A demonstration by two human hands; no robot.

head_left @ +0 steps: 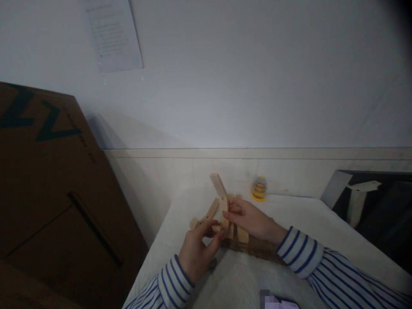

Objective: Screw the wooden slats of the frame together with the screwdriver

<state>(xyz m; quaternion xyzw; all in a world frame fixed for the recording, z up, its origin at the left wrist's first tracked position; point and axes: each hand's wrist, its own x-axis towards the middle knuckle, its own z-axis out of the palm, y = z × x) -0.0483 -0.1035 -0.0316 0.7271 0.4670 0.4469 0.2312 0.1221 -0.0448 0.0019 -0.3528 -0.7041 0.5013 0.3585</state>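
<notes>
Several pale wooden sticks cross each other in a loose interlocked bundle above a white table. My left hand pinches the lower ends of the sticks from below. My right hand grips the bundle from the right, fingers curled around an upright piece. One stick points up and to the left above both hands. Both sleeves are white with blue stripes. A dark brownish strip lies on the table just under my right wrist.
A small yellow dome-shaped object stands at the table's far edge by the wall. A large brown cardboard box fills the left. A black object with white paper pieces sits at right. A sheet of paper hangs on the wall.
</notes>
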